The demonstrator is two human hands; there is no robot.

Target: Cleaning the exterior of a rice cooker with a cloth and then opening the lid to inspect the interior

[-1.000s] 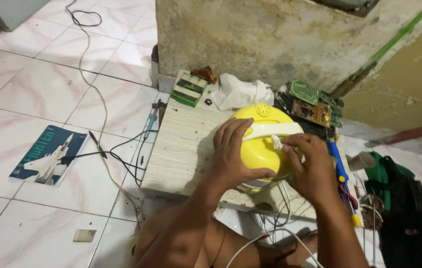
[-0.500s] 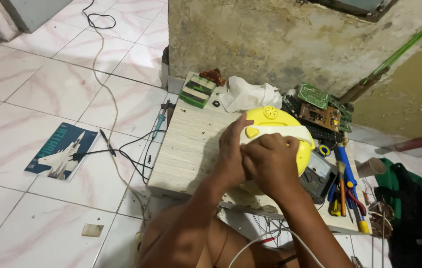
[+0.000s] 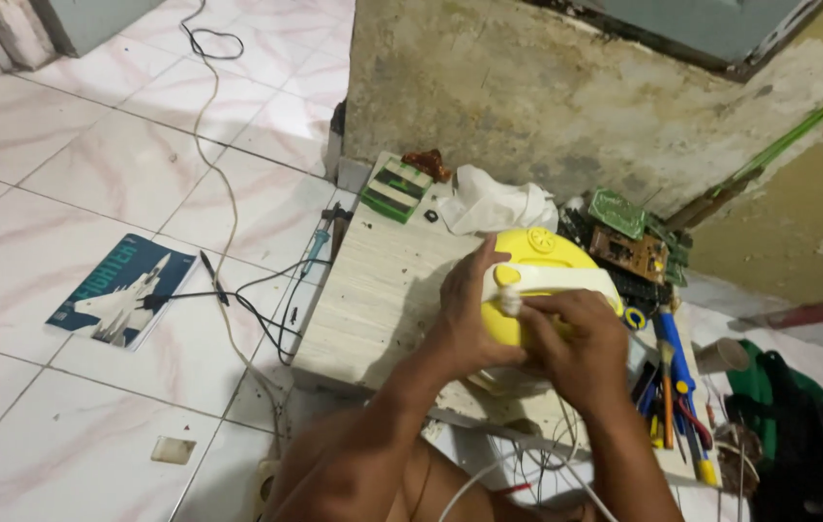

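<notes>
A round yellow appliance (image 3: 537, 266) with a cream handle band rests on a pale wooden board (image 3: 382, 300) on the tiled floor. My left hand (image 3: 465, 314) cups its left side, thumb pointing up along the shell. My right hand (image 3: 576, 348) grips the near right part of it, fingertips pinched by a small white knob on the handle band. A white cord (image 3: 489, 483) trails from under my hands toward me.
Green circuit boards (image 3: 629, 237) and a white rag (image 3: 494, 203) lie behind the appliance by the rough wall. Screwdrivers and pliers (image 3: 673, 387) sit at the right. A soldering iron (image 3: 320, 246), black wires and a booklet with a jet picture (image 3: 121, 290) lie left on the tiles.
My right hand slid from the top of the yellow shell down to its near right side. The view shifted slightly; the appliance stays on the board.
</notes>
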